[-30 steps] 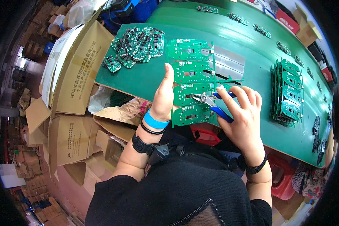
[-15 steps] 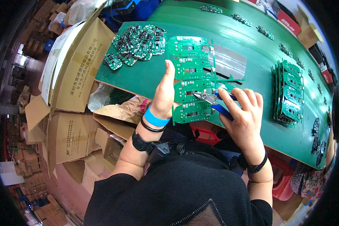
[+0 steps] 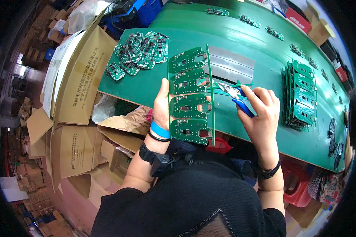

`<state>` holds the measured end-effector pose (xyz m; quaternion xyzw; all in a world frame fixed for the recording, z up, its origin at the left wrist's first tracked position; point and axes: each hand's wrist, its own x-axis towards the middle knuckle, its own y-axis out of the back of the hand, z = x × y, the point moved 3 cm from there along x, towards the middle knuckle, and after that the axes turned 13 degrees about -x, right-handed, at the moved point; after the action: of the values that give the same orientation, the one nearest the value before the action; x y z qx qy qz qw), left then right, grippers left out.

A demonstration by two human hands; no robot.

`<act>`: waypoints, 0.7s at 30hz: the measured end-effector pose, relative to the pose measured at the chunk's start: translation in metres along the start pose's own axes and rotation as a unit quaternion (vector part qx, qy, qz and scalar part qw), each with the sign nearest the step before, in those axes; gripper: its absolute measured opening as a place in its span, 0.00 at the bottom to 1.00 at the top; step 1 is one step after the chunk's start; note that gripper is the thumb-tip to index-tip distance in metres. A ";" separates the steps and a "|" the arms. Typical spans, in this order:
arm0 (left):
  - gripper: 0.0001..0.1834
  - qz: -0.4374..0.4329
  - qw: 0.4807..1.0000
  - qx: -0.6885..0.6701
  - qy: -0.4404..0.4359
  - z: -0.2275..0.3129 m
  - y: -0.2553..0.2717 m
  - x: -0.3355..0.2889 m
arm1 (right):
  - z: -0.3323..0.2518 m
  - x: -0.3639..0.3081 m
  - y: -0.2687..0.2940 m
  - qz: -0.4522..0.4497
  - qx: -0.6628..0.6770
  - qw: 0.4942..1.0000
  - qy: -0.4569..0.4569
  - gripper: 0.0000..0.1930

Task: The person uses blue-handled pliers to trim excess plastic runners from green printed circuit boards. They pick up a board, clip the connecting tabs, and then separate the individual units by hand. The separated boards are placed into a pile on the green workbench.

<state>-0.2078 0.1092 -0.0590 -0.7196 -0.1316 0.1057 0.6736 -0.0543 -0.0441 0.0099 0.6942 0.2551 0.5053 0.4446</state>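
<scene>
My left hand point(image 3: 161, 104) grips a panel of joined green circuit boards point(image 3: 189, 107) by its left side, with the thumb along the edge and the fingers behind it. Several boards sit in a column in this panel, and a thin green rail runs down its right edge. In my right hand point(image 3: 262, 108) is a pair of side cutters point(image 3: 245, 108) with blue handles. Their metal jaws point left, just beyond the panel's rail, and look parted. Thin green cut-off strips point(image 3: 222, 90) lie on the table by the jaws.
A heap of separate circuit boards point(image 3: 140, 51) covers the far left of the green table point(image 3: 124, 87). Grey metal plates point(image 3: 231, 63) lie behind the cutters. A stack of board panels point(image 3: 302, 94) stands to the right. Single boards point(image 3: 249, 21) line the far side. Cardboard boxes point(image 3: 83, 75) crowd the left.
The panel has come nearer and a little left, and has tilted so its right rail shows. The cutters have moved off the boards, up and to the right.
</scene>
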 end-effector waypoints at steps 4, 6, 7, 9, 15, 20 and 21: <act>0.43 -0.012 1.000 -0.013 0.004 -0.004 0.002 0.002 | -0.001 -0.001 -0.005 -0.002 -0.005 1.000 -0.005 0.25; 0.43 -0.025 1.000 -0.018 0.006 -0.006 0.001 0.003 | 0.000 -0.003 -0.006 -0.009 -0.009 1.000 -0.008 0.25; 0.43 -0.027 0.999 -0.016 0.005 -0.006 0.000 0.004 | 0.001 -0.003 -0.005 -0.003 -0.009 1.000 -0.010 0.26; 0.43 -0.031 0.999 -0.013 0.000 -0.004 -0.002 0.005 | 0.000 -0.003 -0.004 0.007 -0.006 1.000 -0.011 0.26; 0.44 0.017 0.993 0.106 -0.042 0.013 -0.015 0.015 | -0.001 -0.006 0.013 -0.023 0.054 0.998 0.022 0.30; 0.42 0.103 0.961 0.242 -0.083 0.016 -0.023 0.020 | -0.025 -0.017 0.014 -0.109 0.025 0.988 0.102 0.36; 0.41 0.088 0.963 0.245 -0.070 0.017 -0.022 0.021 | -0.025 -0.018 0.013 -0.106 0.019 0.989 0.103 0.38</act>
<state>-0.1948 0.1333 -0.0375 -0.5323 -0.0846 0.2435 0.8063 -0.0853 -0.0553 0.0149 0.6153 0.3813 0.5195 0.4539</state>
